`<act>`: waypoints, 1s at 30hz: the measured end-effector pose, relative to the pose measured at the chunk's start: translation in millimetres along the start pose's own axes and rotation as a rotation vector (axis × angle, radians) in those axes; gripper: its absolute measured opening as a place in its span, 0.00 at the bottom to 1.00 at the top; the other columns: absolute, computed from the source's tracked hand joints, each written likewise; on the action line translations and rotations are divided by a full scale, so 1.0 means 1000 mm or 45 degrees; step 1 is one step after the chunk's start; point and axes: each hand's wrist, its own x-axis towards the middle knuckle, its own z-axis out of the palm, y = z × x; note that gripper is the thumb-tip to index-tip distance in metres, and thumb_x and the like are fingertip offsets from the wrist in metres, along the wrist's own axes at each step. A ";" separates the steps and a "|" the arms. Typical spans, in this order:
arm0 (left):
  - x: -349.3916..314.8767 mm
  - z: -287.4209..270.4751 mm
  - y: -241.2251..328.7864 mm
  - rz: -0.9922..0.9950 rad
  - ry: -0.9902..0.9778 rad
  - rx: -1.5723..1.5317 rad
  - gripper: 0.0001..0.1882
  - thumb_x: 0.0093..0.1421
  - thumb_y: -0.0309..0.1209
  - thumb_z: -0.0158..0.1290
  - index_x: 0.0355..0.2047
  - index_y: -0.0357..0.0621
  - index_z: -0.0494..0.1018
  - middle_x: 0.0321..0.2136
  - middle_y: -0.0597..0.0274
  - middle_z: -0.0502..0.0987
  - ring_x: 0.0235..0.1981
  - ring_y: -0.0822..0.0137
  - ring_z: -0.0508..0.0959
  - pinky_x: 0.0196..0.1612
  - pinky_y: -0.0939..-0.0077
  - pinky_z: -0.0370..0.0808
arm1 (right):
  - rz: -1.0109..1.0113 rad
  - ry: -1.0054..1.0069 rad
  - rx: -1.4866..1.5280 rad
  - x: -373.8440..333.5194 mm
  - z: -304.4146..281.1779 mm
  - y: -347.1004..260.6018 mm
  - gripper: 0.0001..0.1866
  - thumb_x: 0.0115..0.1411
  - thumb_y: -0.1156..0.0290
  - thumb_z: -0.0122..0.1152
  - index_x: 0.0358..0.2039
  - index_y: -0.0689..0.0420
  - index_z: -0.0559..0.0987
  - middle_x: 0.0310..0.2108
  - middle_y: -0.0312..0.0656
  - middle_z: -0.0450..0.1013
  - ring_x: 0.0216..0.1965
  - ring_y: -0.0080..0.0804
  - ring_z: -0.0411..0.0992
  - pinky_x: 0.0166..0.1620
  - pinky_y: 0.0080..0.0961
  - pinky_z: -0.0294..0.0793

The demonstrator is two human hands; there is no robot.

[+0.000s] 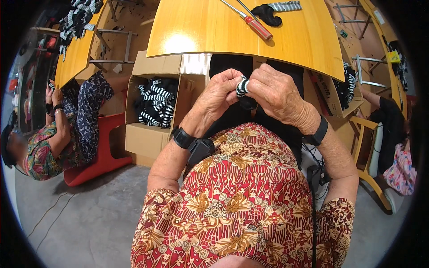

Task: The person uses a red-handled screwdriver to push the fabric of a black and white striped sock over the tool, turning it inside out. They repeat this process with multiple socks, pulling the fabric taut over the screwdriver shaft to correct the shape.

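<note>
Just in front of my body, past the near edge of the table, both my hands pinch one small black-and-white striped sock (242,86). My left hand (220,89) grips its left side between thumb and fingers. Close against it, my right hand (278,94) is closed on the other side, knuckles up. A dark part of the sock seems to hang below the fingers, hard to tell from my black trousers. On the table lies another sock (269,15), black with a grey-striped part, beside a screwdriver (258,27) with a red handle and a thin metal rod.
The yellow wooden table (196,27) curves across ahead of me. An open cardboard box (149,139) of striped socks (156,102) stands at my left, another box (330,91) at my right. Seated people work on both sides; the left one uses a red chair (109,140).
</note>
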 end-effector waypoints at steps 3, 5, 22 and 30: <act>0.001 -0.004 -0.005 0.129 0.097 0.196 0.06 0.65 0.33 0.52 0.37 0.44 0.71 0.25 0.74 0.71 0.18 0.86 0.64 0.21 0.93 0.59 | 0.256 0.049 0.288 -0.009 0.002 -0.001 0.09 0.54 0.75 0.62 0.36 0.58 0.75 0.27 0.36 0.68 0.30 0.27 0.68 0.33 0.25 0.71; 0.000 -0.001 0.004 0.295 0.167 0.349 0.06 0.65 0.32 0.52 0.37 0.43 0.71 0.26 0.73 0.72 0.19 0.85 0.65 0.21 0.93 0.61 | 0.773 0.056 0.753 -0.015 -0.002 -0.004 0.09 0.55 0.74 0.62 0.36 0.60 0.75 0.27 0.34 0.70 0.29 0.21 0.69 0.32 0.21 0.70; -0.005 0.019 0.013 0.579 0.179 0.737 0.04 0.64 0.27 0.51 0.37 0.41 0.72 0.33 0.70 0.73 0.35 0.81 0.72 0.40 0.84 0.70 | 0.869 0.381 1.258 -0.015 0.021 -0.008 0.09 0.57 0.72 0.64 0.37 0.61 0.81 0.30 0.32 0.75 0.33 0.17 0.71 0.39 0.16 0.71; -0.004 0.033 0.005 0.692 0.339 0.703 0.04 0.62 0.24 0.53 0.36 0.40 0.70 0.31 0.70 0.71 0.31 0.82 0.72 0.33 0.89 0.70 | 0.983 0.367 1.208 -0.015 0.011 -0.009 0.05 0.59 0.74 0.62 0.34 0.62 0.80 0.29 0.31 0.74 0.33 0.14 0.71 0.38 0.14 0.71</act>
